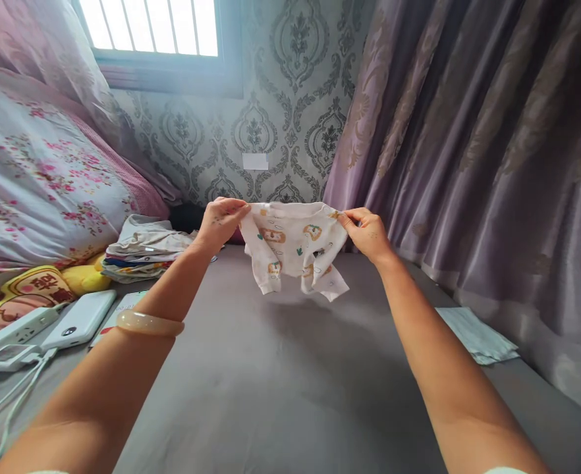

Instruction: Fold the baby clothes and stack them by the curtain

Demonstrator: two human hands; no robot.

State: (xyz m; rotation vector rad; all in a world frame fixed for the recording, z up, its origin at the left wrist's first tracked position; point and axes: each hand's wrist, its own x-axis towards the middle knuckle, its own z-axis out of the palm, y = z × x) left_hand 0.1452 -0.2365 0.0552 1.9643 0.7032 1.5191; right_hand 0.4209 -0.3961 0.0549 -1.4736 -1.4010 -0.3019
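Note:
A small white long-sleeved top [290, 237], printed with tan and green figures, hangs stretched between my hands above the grey sheet [251, 382]. My left hand [224, 220] pinches it at the left shoulder. At the opposite shoulder, the fingers of my right hand [367, 230] are closed on the cloth. Its neckline faces up and both sleeves dangle, with the bottom of the garment clear of the sheet.
To the left lies a stack of folded clothes [145, 247] near a floral bedspread [48, 178]. Closer in are a yellow plush [83, 276], a white power bank [80, 319], a power strip [21, 329] and cables. At right, folded white cloth [475, 334] lies beside the purple curtain [468, 164].

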